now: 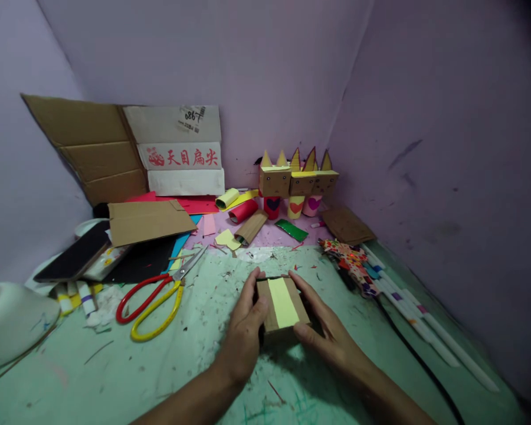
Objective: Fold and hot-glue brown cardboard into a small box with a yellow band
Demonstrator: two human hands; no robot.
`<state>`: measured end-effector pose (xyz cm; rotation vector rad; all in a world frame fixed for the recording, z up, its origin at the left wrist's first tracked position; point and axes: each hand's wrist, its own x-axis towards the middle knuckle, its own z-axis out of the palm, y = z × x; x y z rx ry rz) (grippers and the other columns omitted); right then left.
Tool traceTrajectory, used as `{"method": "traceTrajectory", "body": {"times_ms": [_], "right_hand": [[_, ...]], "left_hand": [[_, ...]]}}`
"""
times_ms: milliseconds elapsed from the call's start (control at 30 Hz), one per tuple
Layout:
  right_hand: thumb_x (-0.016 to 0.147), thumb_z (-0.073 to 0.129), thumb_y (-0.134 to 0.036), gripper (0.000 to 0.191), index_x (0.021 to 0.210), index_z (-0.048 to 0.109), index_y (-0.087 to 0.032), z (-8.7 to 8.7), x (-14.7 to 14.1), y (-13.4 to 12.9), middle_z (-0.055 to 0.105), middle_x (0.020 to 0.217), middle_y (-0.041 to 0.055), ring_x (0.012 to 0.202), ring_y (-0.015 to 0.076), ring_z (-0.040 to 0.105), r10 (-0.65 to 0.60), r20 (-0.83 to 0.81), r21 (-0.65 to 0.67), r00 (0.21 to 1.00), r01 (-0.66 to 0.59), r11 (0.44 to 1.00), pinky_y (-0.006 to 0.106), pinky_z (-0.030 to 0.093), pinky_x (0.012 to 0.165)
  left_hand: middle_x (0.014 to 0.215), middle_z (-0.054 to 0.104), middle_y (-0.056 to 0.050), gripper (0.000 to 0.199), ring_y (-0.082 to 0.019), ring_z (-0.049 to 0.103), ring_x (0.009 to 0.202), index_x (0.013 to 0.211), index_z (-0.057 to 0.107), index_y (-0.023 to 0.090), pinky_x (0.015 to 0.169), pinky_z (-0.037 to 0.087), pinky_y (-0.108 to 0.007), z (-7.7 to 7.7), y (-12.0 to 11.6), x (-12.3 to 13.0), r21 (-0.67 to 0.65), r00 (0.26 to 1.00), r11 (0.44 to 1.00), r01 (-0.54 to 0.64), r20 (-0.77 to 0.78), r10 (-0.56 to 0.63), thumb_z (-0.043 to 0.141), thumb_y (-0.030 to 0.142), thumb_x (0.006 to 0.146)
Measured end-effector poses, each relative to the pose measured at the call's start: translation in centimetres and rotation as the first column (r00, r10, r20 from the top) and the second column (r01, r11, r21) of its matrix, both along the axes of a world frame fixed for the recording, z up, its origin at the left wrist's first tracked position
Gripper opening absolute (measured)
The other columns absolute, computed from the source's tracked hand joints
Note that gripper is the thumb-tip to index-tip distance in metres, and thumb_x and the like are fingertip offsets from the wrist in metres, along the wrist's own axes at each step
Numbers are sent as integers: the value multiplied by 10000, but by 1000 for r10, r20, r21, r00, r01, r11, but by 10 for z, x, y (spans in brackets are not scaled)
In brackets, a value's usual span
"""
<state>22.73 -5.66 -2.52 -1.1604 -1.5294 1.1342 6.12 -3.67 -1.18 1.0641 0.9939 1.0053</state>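
Left hand (245,327) and right hand (325,327) clasp a cardboard box (271,313) between them, towards the near edge of the desk (194,375). Scissors (163,295) lie left; a black cord (418,349) and white sticks (460,349) flank the right edge; box figures (275,180) stand near the far edge. Scraps (223,238) litter it; purple walls (265,71) enclose it. The box's yellow strip (284,304) runs lengthwise near to far, its far end leaning left.

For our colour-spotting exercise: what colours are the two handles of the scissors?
One red handle and one yellow handle, shown best in the head view.
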Motion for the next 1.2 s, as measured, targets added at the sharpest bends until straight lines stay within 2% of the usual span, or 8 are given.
{"method": "traceTrajectory", "body": {"times_ms": [67,200,333,467,600,900,1100,1200], "right_hand": [[767,557,-602,786,1421,276,-268,1,-1,0,302,1483,111,1335,341,295,2,-15,-4,1000,-2,1000,524,262,1061],[745,573,-613,789,1397,316,-252,2,-2,0,398,1413,130,1241,353,416,-14,-39,-13,999,13,1000,513,346,1003],[743,589,-596,781,1385,303,-256,0,0,-2,471,1341,132,1152,327,496,14,-84,-23,996,-16,1000,482,379,970],[741,588,-596,765,1366,308,-254,-3,3,-1,502,1300,134,1124,315,520,20,-148,-65,989,-30,997,461,401,946],[710,602,-608,750,1328,370,-252,-4,5,1,493,1320,130,1193,339,475,-24,-205,-90,979,6,996,459,411,943],[709,625,-592,699,1287,417,-258,-5,-2,2,476,1358,121,1248,342,426,-83,-238,-87,968,64,994,478,376,999],[719,646,-539,638,1251,436,-256,3,-11,6,516,1311,110,1197,328,477,-112,-249,-108,962,87,990,436,426,947],[712,656,-518,629,1237,445,-242,13,-20,14,530,1277,124,1096,331,546,-107,-262,-85,959,87,993,426,476,858]], "left_hand": [[1485,313,-93,584,-272,314,1335,1411,269,184,1094,246,-425,1,0,2,-15,1000,1000,-12,-12,12,437,386,890],[1499,289,-97,607,-268,295,1346,1417,269,169,1109,218,-421,5,-1,3,-9,999,999,-33,-38,32,452,400,886],[1509,280,-70,611,-224,250,1372,1415,276,199,1118,214,-366,7,1,-2,6,995,999,-50,83,49,481,423,885],[1428,425,-83,514,-215,335,1332,1339,407,197,1114,222,-354,8,8,-10,30,985,995,-99,148,93,506,415,884],[1291,566,-122,467,-241,428,1271,1274,477,142,1081,280,-370,11,12,-13,-21,977,999,-45,208,49,513,382,875],[1362,502,-116,551,-309,442,1247,1323,429,127,1054,309,-432,13,9,-8,-59,965,998,35,262,-19,518,398,851],[1505,294,-75,784,-310,248,1369,1432,277,192,1114,204,-426,7,8,-16,85,974,988,130,177,-143,602,499,788],[1503,289,-101,890,-348,251,1359,1447,228,187,1095,232,-469,7,9,-19,139,963,982,124,222,-153,611,574,743]]}}
